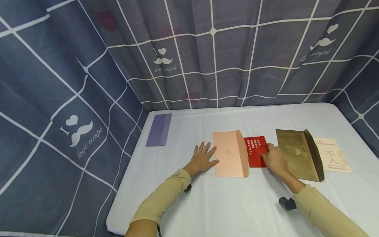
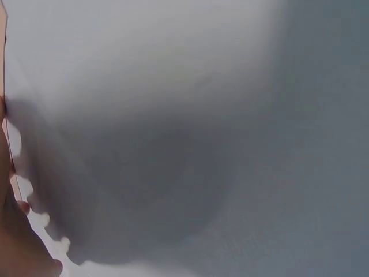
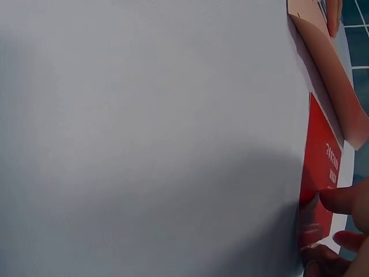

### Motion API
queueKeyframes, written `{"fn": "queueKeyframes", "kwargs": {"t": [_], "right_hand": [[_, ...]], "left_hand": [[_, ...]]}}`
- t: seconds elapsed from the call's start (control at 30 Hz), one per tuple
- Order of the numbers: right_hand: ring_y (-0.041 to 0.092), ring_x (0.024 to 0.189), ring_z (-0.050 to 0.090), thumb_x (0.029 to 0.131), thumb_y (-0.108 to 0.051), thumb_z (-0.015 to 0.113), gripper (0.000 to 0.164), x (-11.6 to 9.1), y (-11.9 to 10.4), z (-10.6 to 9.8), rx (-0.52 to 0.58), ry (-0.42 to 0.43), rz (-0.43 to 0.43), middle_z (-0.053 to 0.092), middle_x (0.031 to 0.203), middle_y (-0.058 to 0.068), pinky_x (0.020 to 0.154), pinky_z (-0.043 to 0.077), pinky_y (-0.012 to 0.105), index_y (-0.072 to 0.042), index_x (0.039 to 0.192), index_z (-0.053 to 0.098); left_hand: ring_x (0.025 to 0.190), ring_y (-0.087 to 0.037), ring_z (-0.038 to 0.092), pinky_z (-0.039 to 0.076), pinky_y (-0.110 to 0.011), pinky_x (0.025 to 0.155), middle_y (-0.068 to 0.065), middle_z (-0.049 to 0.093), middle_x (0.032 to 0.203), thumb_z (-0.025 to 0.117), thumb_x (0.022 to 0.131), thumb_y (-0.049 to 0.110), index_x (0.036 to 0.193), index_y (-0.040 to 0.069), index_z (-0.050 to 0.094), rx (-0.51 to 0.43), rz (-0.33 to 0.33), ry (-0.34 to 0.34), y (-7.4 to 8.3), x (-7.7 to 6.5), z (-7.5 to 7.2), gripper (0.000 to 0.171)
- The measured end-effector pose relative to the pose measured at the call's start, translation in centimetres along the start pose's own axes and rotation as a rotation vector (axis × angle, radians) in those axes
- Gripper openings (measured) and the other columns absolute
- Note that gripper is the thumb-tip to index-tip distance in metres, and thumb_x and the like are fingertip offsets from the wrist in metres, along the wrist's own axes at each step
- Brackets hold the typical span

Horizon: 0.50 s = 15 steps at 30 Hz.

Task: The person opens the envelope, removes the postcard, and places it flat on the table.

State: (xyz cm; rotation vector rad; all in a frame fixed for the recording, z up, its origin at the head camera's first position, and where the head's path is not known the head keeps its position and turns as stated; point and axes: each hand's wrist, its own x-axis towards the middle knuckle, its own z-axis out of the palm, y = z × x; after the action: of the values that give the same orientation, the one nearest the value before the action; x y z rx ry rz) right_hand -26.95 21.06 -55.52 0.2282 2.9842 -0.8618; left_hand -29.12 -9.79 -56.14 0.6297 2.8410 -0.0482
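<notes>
A peach envelope lies on the table, its flap raised along the right side. My left hand is spread flat, thumb and fingertips at the envelope's left edge. Just right of the flap lies a red card with white writing, its left edge close to the flap. My right hand grips the card near its right edge; in the right wrist view the thumb lies on the printed face and other fingers curl at the end. The left wrist view has mostly tabletop, with part of the left hand at the border.
A gold envelope with its flap lifted lies right of my right hand. Beyond it, a cream card with gold characters sits partly under that flap. At the far left is a purple envelope. Checked curtains surround the white table.
</notes>
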Motion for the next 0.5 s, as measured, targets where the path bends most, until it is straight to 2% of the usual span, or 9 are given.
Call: {"fn": "queueKeyframes", "kwargs": {"t": [0.2, 0.37, 0.5], "right_hand": [[0.048, 0.106, 0.048, 0.090, -0.012, 0.063, 0.057, 0.19, -0.26, 0.12, -0.016, -0.006, 0.007, 0.038, 0.119, 0.035, 0.071, 0.048, 0.058, 0.009, 0.137, 0.037], [0.049, 0.103, 0.050, 0.090, -0.011, 0.064, 0.058, 0.30, -0.32, 0.09, -0.024, -0.011, 0.006, 0.040, 0.118, 0.036, 0.073, 0.048, 0.059, 0.009, 0.137, 0.038], [0.048, 0.102, 0.051, 0.089, -0.011, 0.065, 0.056, 0.29, -0.26, 0.02, -0.040, -0.004, -0.014, 0.042, 0.115, 0.035, 0.070, 0.049, 0.056, 0.010, 0.134, 0.040]], "left_hand": [[0.147, -0.031, 0.005, 0.011, -0.054, 0.114, -0.004, 0.012, 0.161, 0.030, 0.098, 0.064, 0.157, 0.029, 0.018, 0.011, -0.003, -0.003, 0.08, -0.05, -0.42, 0.070], [0.147, -0.030, 0.005, 0.010, -0.054, 0.114, -0.003, 0.011, 0.162, 0.029, 0.098, 0.063, 0.157, 0.028, 0.016, 0.010, 0.000, -0.009, -0.11, 0.04, -0.36, 0.069], [0.147, -0.030, 0.005, 0.010, -0.054, 0.114, -0.004, 0.011, 0.162, 0.028, 0.099, 0.063, 0.157, 0.027, 0.015, -0.017, 0.005, -0.007, -0.16, 0.16, -0.23, 0.069]]}}
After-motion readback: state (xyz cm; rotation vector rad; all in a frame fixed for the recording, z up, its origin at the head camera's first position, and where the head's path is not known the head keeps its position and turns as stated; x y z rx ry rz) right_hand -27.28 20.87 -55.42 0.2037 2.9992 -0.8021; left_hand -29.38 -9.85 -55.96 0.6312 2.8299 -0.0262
